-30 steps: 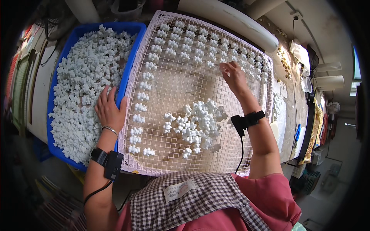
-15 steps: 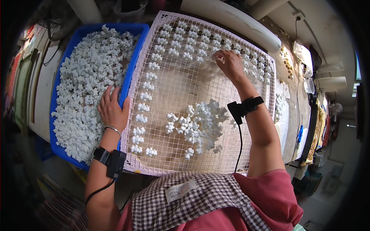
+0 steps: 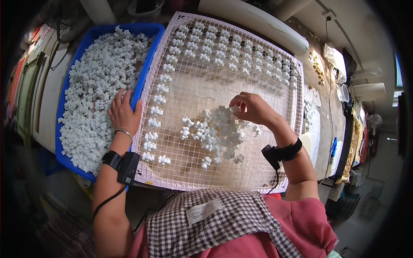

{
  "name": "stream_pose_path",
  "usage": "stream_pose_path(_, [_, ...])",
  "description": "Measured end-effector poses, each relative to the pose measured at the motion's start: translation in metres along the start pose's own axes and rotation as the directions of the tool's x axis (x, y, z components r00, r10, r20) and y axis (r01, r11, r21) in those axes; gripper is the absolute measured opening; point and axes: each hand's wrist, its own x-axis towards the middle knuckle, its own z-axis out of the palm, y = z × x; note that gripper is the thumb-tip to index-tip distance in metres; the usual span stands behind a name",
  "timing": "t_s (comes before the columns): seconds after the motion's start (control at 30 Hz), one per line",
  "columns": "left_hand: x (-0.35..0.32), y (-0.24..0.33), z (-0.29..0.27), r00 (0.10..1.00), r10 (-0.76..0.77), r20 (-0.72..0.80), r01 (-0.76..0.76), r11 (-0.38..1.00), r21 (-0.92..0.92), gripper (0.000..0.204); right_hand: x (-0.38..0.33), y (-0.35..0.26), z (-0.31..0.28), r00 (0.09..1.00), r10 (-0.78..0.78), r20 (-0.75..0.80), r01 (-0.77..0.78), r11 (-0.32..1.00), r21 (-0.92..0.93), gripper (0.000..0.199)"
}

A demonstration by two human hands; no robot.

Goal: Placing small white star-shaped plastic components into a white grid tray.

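A pink-framed wire mesh rack (image 3: 206, 180) lies in front of me, set with rows of small white knobbly pieces (image 3: 219, 53) along its far side and left edge. Near the rack's middle rises a loose pile of the same pieces (image 3: 219, 133). My right hand (image 3: 256, 109) is at the top of that pile, fingertips pinched on a white knobbly piece that they partly hide. To the left, a blue plastic tub (image 3: 138, 92) is heaped with many more such pieces. My left hand (image 3: 124, 114) rests over the tub's right rim with its fingers spread, holding nothing.
A long white roll (image 3: 254, 26) lies beyond the rack. At right, a worktop (image 3: 320, 116) carries more white pieces and a hanging cable. Black bands with small devices and cables sit on both my wrists.
My right hand has come back from the far rows to the pile in the middle. Another piece now stands in the far rows. My left hand has stayed on the tub.
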Motion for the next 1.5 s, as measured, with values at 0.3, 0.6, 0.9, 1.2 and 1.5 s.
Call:
stream_pose_path(0.3, [0.001,0.002,0.004,0.999,0.006,-0.049,-0.005,1.0,0.022,0.044,-0.011,0.064,0.018,0.846,0.078,-0.528,-0.094,0.996,-0.005,0.022])
stream_pose_path(0.6, [0.002,-0.006,0.005,0.997,0.039,-0.063,-0.037,0.999,0.022,0.045,0.004,0.092,-0.004,0.794,0.145,-0.59,-0.088,0.988,0.124,0.035])
stream_pose_path(0.9, [0.002,-0.003,0.001,0.998,0.041,-0.041,-0.04,0.999,0.02,0.045,0.014,0.118,-0.004,0.769,0.099,-0.631,-0.085,0.995,0.053,0.02])
stream_pose_path(1.2, [0.002,-0.007,0.004,0.998,0.046,-0.043,-0.045,0.999,0.022,0.044,0.008,0.091,-0.009,0.71,-0.172,-0.683,-0.097,0.937,-0.336,0.019])
stream_pose_path(1.5, [0.001,-0.01,0.006,1.0,0.025,-0.015,-0.025,1.0,0.019,0.046,0.005,0.048,0.003,0.954,-0.132,-0.269,0.165,0.981,0.102,0.013])
